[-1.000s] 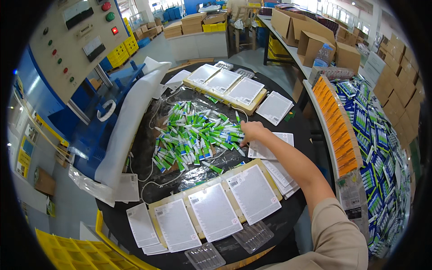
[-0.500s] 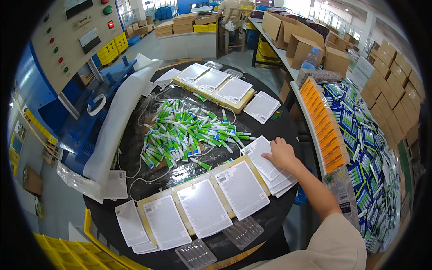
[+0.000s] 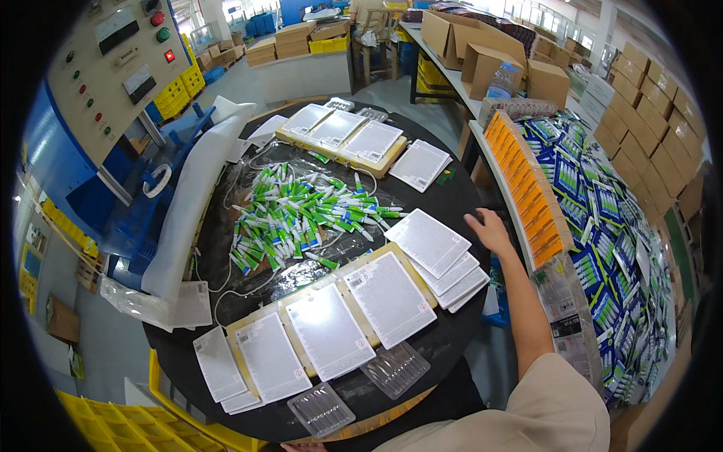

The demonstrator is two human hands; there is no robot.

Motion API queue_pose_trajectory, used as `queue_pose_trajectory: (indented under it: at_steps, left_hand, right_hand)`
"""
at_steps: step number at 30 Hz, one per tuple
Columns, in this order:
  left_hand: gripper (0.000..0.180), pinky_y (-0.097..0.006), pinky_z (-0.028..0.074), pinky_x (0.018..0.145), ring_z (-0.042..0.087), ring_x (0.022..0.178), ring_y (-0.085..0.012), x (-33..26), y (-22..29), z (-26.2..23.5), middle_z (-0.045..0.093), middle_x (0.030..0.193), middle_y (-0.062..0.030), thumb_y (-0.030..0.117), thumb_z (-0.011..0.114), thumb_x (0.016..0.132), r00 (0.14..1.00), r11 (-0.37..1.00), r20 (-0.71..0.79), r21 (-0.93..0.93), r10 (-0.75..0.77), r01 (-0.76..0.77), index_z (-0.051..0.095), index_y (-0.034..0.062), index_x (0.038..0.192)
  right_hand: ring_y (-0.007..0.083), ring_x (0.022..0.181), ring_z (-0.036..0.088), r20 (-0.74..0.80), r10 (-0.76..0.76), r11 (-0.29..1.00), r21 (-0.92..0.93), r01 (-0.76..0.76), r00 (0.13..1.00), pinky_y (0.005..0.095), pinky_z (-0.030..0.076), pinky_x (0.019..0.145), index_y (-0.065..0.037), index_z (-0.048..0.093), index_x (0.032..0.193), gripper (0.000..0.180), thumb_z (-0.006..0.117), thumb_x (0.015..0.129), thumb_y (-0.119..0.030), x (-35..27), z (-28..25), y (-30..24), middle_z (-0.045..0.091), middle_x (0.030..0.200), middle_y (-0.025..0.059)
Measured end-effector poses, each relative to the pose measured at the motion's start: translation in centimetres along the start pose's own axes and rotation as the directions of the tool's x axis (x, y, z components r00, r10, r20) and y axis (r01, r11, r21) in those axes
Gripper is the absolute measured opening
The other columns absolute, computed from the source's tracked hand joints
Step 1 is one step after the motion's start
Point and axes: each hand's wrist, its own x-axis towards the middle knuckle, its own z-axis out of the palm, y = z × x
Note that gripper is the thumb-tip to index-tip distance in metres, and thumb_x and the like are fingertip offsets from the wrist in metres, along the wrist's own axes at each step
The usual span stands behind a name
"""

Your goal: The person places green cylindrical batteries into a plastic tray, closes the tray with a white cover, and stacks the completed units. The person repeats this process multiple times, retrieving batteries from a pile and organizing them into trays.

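My right hand (image 3: 491, 232) is over the table's right edge, thumb apart from the fingers, holding nothing. Just left of it lies a fanned stack of white printed cards (image 3: 433, 242), apart from the hand. Three more cards (image 3: 390, 299) rest in a row on a yellow tray-like fixture (image 3: 285, 303). Another small stack of cards (image 3: 220, 366) sits at its left end. Along the table's near edge are two clear plastic blister shells (image 3: 321, 410). At the bottom edge only a bit of my left hand (image 3: 305, 447) shows; its fingers are mostly cut off.
Green-and-white small tubes (image 3: 301, 215) are heaped mid-table on the round black table (image 3: 444, 361). A second yellow fixture (image 3: 392, 161) with cards stands beyond. A machine with a control panel (image 3: 113, 60) rises at left. To the right are an orange rack (image 3: 527, 192) and piled blister packs (image 3: 602, 226).
My right hand has let go of the card stack and drawn back to the right, opening. A bit of my left hand has come in at the bottom edge. The view has shifted slightly.
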Motion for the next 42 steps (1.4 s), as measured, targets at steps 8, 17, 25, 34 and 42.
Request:
queue_pose_trajectory:
  at_steps: [8,17,25,34,42]
  left_hand:
    - [0.063,-0.038,0.047,0.103,0.06,0.121,-0.0285,0.1,-0.3,0.2,0.064,0.137,-0.0085,0.06,0.042,0.106,0.998,0.996,0.066,0.086,0.003,-0.009,0.059,0.0082,0.137]
    - [0.061,-0.037,0.048,0.104,0.06,0.123,-0.0219,-0.5,0.1,0.9,0.063,0.137,-0.0056,0.061,0.044,0.105,0.999,1.0,-0.025,-0.016,0.019,-0.02,0.055,0.0109,0.139]
    - [0.064,-0.035,0.048,0.103,0.061,0.123,-0.022,1.3,-1.1,0.2,0.063,0.137,-0.0068,0.059,0.04,0.107,0.995,0.994,0.044,-0.062,0.093,-0.09,0.053,0.0068,0.14]
    - [0.077,-0.047,0.038,0.116,0.048,0.138,-0.0315,11.5,2.0,-5.9,0.049,0.152,-0.0098,0.069,0.031,0.103,0.986,0.964,0.138,-0.259,0.092,-0.053,0.043,0.0082,0.15]
    - [0.085,-0.05,0.037,0.113,0.047,0.135,-0.0333,6.2,-1.7,-5.9,0.049,0.149,-0.0121,0.076,0.036,0.098,0.978,0.968,0.039,-0.136,-0.207,0.21,0.042,0.0078,0.149]
  right_hand:
    - [0.0212,0.139,0.047,-0.095,-0.054,0.856,0.507,0.095,0.994,0.0316,0.035,0.116,-0.001,0.051,0.148,0.057,0.055,0.107,-0.04,-9.6,2.5,0.6,0.051,0.15,0.0145]
    - [0.0201,0.121,0.061,-0.018,-0.043,0.664,0.746,0.042,0.999,0.0313,0.043,0.107,0.001,0.059,0.141,0.047,0.059,0.105,-0.03,-8.6,2.4,1.9,0.066,0.132,0.0116]
    - [0.0238,0.121,0.063,0.501,0.214,0.077,0.847,-0.526,0.838,0.0391,0.047,0.108,-0.005,0.066,0.131,0.045,0.065,0.1,-0.038,2.9,3.5,10.7,0.069,0.131,0.0087]
    - [0.0299,0.113,0.066,0.264,0.451,0.137,0.924,-0.358,0.853,0.0459,0.054,0.099,0.001,0.062,0.131,0.054,0.066,0.1,-0.043,-8.0,7.0,9.2,0.068,0.128,0.0133]
    - [0.0213,0.098,0.072,0.887,0.168,0.574,0.267,-0.774,0.43,0.0316,0.057,0.092,0.002,0.065,0.127,0.043,0.056,0.107,-0.034,-31.3,1.9,-1.2,0.074,0.11,0.014]
